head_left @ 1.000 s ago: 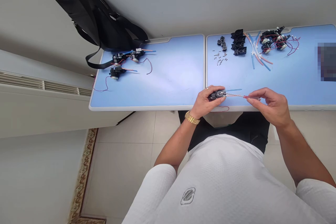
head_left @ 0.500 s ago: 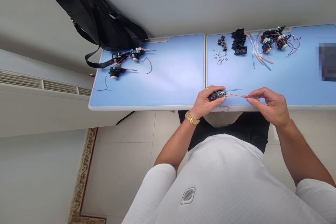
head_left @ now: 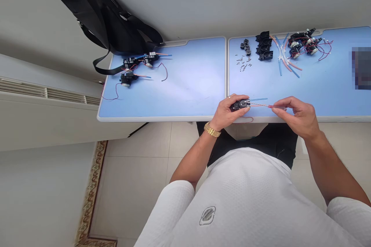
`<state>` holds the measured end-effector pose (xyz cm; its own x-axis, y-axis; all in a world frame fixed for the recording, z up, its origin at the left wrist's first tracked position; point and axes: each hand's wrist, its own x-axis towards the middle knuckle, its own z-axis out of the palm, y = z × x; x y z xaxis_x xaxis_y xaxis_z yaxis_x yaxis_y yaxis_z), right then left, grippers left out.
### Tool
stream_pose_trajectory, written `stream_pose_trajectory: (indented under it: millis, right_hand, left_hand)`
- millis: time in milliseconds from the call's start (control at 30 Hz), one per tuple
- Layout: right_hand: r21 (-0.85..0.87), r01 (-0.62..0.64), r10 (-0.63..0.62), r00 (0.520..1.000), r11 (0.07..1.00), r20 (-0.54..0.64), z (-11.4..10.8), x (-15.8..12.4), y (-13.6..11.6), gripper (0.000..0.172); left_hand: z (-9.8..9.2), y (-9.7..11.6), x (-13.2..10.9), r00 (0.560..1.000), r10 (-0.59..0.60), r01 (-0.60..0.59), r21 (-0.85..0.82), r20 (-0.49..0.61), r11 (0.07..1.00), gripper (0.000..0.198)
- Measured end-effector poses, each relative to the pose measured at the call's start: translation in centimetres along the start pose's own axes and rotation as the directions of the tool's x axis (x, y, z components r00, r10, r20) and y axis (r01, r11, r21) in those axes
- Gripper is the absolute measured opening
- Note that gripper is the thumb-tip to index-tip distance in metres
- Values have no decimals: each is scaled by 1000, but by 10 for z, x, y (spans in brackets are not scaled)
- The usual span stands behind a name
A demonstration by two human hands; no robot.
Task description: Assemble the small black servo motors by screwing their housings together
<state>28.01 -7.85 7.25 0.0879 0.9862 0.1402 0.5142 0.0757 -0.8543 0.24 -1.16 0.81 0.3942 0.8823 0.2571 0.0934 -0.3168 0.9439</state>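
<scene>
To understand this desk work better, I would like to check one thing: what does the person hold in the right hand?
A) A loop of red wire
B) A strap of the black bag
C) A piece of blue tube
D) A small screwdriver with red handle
D. The right hand pinches a small red-handled screwdriver, and its thin shaft reaches to the black assembly held in the left hand.
</scene>
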Motion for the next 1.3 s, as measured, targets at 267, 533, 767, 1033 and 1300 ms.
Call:
stream_pose_trajectory:
  millis: [267,533,767,1033,1300]
  right_hand:
    - [-8,17,-17,1000,1000,5,0,0,-2,4]
    - [-13,15,-15,1000,1000,19,-1,0,-3,4]
    - [-15,26,-25,999,1000,29,-2,-1,-4,2]
    - [-10,33,-33,999,999,35,-1,0,-4,2]
    - [-11,48,-47,998,999,38,-2,0,-3,1]
  left_hand:
    - [-1,2,0,1000,-17,16,10,16,1000,49]
    - [-3,1,-1,1000,12,-12,-18,25,1000,46]
    - [-4,2,0,999,8,-7,-36,32,999,48]
    - [-4,1,-1,999,14,-12,-58,30,998,47]
    - [-5,2,-1,999,21,-18,-68,43,998,46]
